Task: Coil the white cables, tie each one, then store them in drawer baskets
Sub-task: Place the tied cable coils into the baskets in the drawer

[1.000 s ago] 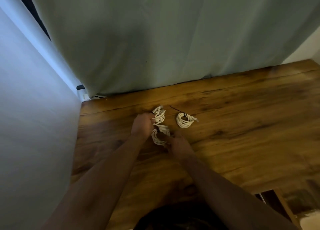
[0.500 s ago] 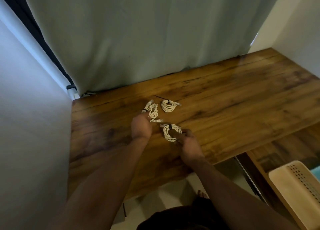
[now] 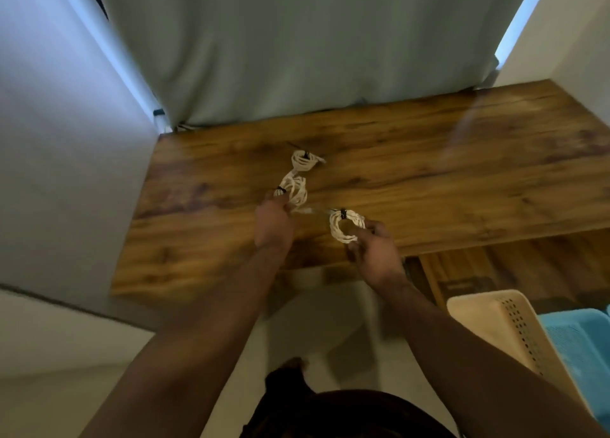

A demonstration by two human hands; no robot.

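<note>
- my left grip (image 3: 274, 226) pinches one white cable coil (image 3: 294, 194) at its six o'clock edge and holds it up over the table (image 3: 429, 173). a black tie shows at the coil's nine o'clock side.
- my right grip (image 3: 376, 256) is curled round the five o'clock side of a second coil (image 3: 346, 227), which has a black tie at twelve o'clock. this coil hangs near the table's front edge.
- a third coil (image 3: 304, 160), also tied in black, lies flat on the table at twelve o'clock from the left one. they are very close, and i cannot tell whether they touch.
- i judge the coiling and tying done for all three coils in view, since i see no loose cable on the table.
- storing is what is left, and no coil is in a basket yet.
- the cream perforated basket (image 3: 505, 325) sits low at four o'clock from my right grip, with a blue container (image 3: 587, 342) at its three o'clock. i cannot see inside either one.
- i expect the two coils i hold to go in first, and the third will need a trip back to the table.
</note>
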